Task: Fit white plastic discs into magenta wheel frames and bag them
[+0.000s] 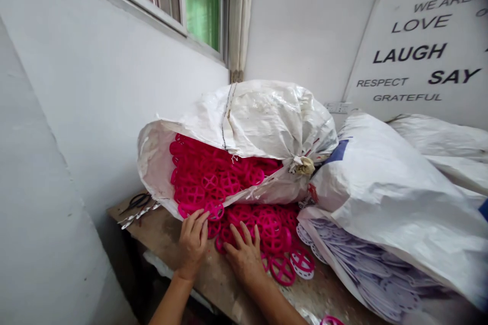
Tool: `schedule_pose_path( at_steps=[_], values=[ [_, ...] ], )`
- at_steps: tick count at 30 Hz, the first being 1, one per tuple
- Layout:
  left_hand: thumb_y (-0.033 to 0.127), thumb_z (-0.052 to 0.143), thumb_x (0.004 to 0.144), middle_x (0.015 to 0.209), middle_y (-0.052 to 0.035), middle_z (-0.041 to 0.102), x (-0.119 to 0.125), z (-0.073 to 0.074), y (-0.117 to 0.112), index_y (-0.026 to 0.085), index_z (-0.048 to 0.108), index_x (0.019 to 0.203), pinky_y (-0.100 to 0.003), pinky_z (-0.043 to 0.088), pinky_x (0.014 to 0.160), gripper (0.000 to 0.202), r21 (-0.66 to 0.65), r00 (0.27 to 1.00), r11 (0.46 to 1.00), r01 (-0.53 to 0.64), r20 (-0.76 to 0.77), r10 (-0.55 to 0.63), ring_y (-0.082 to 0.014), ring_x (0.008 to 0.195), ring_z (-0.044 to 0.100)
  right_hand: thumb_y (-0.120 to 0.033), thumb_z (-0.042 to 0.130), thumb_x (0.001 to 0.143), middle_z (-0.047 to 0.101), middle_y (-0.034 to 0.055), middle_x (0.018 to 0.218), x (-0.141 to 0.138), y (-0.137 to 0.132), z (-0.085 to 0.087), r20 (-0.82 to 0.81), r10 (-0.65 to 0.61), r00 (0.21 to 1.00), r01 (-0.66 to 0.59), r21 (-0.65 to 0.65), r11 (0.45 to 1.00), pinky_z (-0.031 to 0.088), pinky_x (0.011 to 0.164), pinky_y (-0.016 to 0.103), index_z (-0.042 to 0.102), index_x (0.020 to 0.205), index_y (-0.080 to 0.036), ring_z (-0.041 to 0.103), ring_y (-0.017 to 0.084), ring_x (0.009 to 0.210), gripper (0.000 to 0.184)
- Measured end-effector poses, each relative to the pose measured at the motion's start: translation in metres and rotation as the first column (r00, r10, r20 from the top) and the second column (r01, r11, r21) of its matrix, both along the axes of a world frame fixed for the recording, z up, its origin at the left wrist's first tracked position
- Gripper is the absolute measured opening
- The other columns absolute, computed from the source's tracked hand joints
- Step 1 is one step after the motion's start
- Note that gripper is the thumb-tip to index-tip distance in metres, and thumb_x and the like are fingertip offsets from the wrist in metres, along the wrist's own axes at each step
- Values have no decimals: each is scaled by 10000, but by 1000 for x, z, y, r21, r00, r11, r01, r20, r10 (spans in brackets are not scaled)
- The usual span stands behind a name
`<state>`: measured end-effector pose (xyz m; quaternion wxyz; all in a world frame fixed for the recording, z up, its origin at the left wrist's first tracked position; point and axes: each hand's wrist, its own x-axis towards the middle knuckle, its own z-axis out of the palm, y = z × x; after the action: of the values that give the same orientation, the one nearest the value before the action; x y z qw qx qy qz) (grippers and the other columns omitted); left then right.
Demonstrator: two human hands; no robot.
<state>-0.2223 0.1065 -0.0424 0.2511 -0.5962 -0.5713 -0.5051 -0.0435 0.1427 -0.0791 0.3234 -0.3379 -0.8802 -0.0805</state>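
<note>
The left hand (192,244) rests at the front of the heap with its fingers (200,222) spread and lightly curved, their tips touching a magenta spoked plastic ring (214,209) at the mouth of a slit white woven sack (244,117). They look open rather than clamped on the ring. The right hand (244,259) lies nearly flat, its fingers well apart and pressing on a loose pile of magenta rings (270,226), holding none of them singly. More rings fill the sack's opening, and the pile sits on a scuffed wooden surface (163,233).

Flat, open hands seem well suited to this heap: they spread the pressure across many rings, making it less likely that the spokes snag or that rings slide toward the surface's edge.

To the right, a second white woven sack (381,198) holds pale lilac perforated discs (366,277). Black-handled scissors (139,202) lie at the far left corner.
</note>
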Motion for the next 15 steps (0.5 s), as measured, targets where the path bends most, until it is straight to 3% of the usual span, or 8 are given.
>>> schedule_pose_path(
  at_steps=[4, 7, 11, 15],
  values=[
    [183, 470, 873, 1035, -96, 641, -4, 14, 3, 205, 621, 1105, -410, 498, 859, 277, -40, 998, 998, -56, -37, 54, -231, 948, 611, -340, 609, 821, 477, 13, 1388, 5, -5, 10, 5, -28, 1000, 28, 12, 1000, 145, 1027, 640, 683, 935, -348, 353, 326, 1292, 136],
    [150, 442, 867, 1038, -95, 654, 0, 22, 6, 195, 612, 1126, -389, 517, 846, 313, -101, 995, 994, -36, -91, 27, -229, 964, 621, -272, 599, 814, 476, 6, 1387, 16, -21, 26, -1, -11, 1000, 11, -30, 999, 191, 1017, 627, 665, 1002, -362, 351, 321, 1289, 219],
    [92, 375, 861, 1145, -115, 633, 7, 19, 2, 175, 558, 1226, -381, 493, 915, 416, -162, 995, 987, -2, -102, -14, -222, 1065, 594, -219, 591, 799, 495, 28, 1359, 44, -47, 43, -101, -29, 995, 19, -100, 995, 239, 1016, 590, 671, 1021, -330, 355, 306, 1274, 261],
    [87, 370, 865, 1245, -113, 577, 16, 10, -16, 167, 530, 1263, -371, 420, 1008, 436, -198, 997, 979, 47, -53, -59, -207, 1153, 536, -192, 533, 843, 556, 64, 1269, 85, -65, 48, -240, -51, 969, 25, -111, 993, 330, 996, 506, 680, 1031, -268, 404, 267, 1223, 251]
  ],
)
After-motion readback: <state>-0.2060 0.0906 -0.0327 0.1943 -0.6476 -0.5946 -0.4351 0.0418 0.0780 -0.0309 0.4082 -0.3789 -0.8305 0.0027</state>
